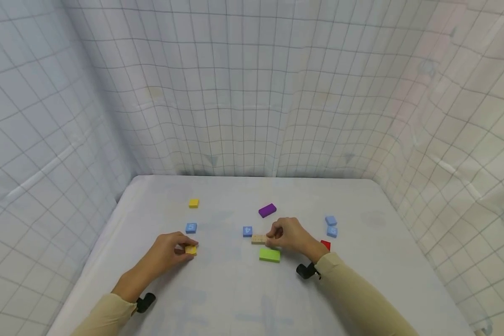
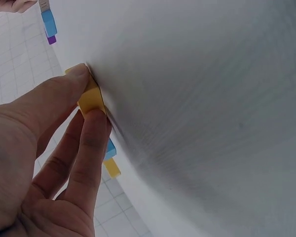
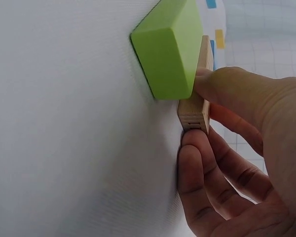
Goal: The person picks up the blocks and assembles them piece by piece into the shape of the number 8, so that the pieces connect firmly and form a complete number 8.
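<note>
With thumb and fingertips my left hand pinches a small yellow block at the left of the white table. A blue tile marked 5 lies just beyond that hand. Right of the middle, my right hand grips the near end of a flat wooden block, thumb on one side and fingers at its end face. Beside the wooden block lies a bright green block, closer to the body. Touching or nearly touching the wooden block's far left is a blue tile marked 4.
A second yellow block lies at the back left, a purple block at the back middle. Two blue tiles and a red block, partly covered by the right wrist, lie to the right. Gridded white curtains enclose the table.
</note>
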`<state>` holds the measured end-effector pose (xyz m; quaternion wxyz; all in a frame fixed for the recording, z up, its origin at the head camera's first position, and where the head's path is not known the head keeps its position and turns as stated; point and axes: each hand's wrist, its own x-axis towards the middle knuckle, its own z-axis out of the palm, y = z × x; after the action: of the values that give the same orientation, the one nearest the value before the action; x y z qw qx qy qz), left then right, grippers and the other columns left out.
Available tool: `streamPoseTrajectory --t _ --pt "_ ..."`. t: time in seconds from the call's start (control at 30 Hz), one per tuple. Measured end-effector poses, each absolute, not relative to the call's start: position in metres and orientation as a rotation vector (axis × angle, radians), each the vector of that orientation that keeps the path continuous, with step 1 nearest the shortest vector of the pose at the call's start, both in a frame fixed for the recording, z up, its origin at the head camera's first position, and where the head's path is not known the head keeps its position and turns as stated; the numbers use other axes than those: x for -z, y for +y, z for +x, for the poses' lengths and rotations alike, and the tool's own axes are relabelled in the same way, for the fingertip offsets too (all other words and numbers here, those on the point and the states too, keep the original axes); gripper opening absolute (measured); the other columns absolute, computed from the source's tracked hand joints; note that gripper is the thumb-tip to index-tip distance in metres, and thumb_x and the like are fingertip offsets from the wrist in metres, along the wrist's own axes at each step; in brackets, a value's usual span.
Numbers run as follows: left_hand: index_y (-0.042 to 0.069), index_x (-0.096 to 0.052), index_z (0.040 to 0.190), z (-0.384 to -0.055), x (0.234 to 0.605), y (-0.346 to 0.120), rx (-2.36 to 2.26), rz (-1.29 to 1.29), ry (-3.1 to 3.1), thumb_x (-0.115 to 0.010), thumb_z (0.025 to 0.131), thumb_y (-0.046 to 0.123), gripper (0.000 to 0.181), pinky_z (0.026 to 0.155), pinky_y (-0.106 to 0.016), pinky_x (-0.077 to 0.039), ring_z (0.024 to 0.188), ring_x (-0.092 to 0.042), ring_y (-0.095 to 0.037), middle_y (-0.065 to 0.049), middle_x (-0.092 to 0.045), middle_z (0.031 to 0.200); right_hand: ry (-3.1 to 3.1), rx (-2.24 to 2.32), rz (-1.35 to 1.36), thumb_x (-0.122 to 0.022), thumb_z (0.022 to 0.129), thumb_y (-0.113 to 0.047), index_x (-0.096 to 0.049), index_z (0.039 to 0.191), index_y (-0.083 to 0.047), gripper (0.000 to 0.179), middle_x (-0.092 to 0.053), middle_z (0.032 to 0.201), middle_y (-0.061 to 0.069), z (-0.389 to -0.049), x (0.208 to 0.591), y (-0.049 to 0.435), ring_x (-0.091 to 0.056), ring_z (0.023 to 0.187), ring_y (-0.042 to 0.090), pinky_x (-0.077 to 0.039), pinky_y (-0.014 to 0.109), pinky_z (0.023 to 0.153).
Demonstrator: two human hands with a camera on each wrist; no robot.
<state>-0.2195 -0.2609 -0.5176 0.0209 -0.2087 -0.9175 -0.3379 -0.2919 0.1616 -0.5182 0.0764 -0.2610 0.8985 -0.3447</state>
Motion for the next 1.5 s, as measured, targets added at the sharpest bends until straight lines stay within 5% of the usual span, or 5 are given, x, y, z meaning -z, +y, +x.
streamPoseTrajectory --t 1.13,1.5 --pt "-0.002 -0.087 0.120 -0.221 0.512 -0.242 1.024 -0.725 -2.863 -0.097 0.090 -0.003 0.032 0.085 -0.030 -0.072 0.102 -0.083 -0.026 -0.015 -0.088 0.118 2.679 1.026 -0.702 -0.096 0.098 -0.016 -0.086 0.098 -0.016 0.011 -0.076 0.096 -0.003 -0.292 0.519 0.158 -0.063 0.086 0.011 -0.057 0.021 0.077" --pt "0.002 -0.082 0.112 -0.229 0.515 -0.215 1.050 -0.766 -2.866 -0.097 0.092 0.000 0.026 0.087 -0.030 -0.072 0.100 -0.082 -0.022 -0.008 -0.086 0.109 2.683 1.023 -0.720 -0.095 0.099 -0.017 -0.085 0.098 -0.017 0.010 -0.076 0.096 -0.005 -0.293 0.519 0.159 -0.064 0.086 0.011 -0.057 0.020 0.078"
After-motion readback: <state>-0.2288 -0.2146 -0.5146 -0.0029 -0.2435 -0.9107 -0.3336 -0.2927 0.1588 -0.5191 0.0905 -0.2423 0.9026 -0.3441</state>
